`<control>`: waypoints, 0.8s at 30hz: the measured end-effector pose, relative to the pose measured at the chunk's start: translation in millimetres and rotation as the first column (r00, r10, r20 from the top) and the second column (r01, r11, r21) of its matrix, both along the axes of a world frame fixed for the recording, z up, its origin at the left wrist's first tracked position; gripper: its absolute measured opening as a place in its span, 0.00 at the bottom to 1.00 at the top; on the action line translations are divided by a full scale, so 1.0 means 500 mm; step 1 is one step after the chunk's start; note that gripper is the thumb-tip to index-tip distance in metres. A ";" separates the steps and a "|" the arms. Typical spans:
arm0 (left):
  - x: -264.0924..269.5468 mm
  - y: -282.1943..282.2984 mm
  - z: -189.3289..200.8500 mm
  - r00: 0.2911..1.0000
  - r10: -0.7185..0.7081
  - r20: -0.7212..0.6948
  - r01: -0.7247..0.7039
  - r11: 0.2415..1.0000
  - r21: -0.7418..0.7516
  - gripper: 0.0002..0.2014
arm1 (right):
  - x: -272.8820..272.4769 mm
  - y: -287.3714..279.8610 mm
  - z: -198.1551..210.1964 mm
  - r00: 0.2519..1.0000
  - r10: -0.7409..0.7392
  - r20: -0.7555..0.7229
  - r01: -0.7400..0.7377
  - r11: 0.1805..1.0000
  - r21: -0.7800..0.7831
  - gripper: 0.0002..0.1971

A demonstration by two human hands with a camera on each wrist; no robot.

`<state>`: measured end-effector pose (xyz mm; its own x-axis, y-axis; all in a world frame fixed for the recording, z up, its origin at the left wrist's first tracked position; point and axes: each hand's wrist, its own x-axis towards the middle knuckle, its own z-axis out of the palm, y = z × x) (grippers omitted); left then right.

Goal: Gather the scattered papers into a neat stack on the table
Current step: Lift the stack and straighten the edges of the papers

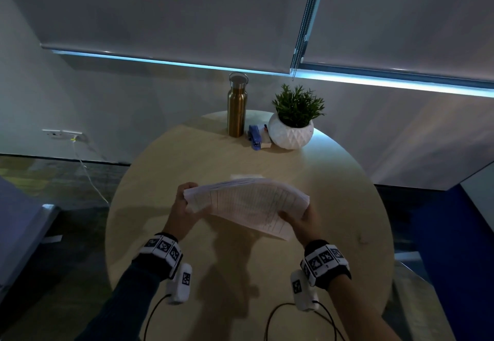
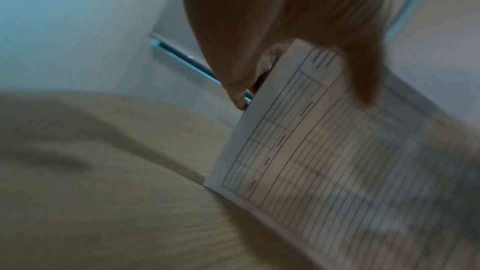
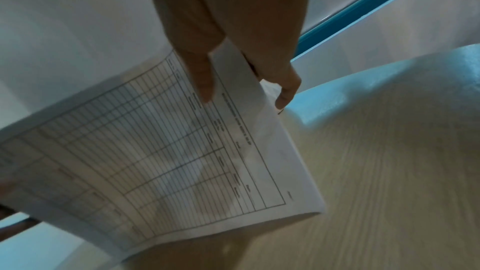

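A stack of white papers [image 1: 248,204] printed with ruled tables hangs above the round wooden table [image 1: 347,193], bowed upward in the middle. My left hand [image 1: 184,207] grips its left end, thumb on top and fingers behind, as the left wrist view shows on the papers [image 2: 324,161]. My right hand [image 1: 299,220] pinches the right end, thumb [image 3: 205,81] on the printed face and fingers under the papers [image 3: 155,161]. Another white sheet [image 1: 246,177] lies on the table just beyond the stack, mostly hidden.
At the table's far edge stand a gold metal bottle [image 1: 236,108], a blue stapler [image 1: 255,137] and a potted plant in a white pot [image 1: 291,132]. A wall with lowered blinds is behind. A blue seat [image 1: 454,233] sits to the right.
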<state>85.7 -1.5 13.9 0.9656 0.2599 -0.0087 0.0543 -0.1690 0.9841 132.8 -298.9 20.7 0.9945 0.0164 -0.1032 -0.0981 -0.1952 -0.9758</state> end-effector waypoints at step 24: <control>-0.057 -0.046 -0.070 0.945 0.165 -0.283 -0.171 0.985 0.003 0.27 | -0.023 -0.013 -0.040 0.998 0.003 -0.067 -0.001 1.000 0.028 0.14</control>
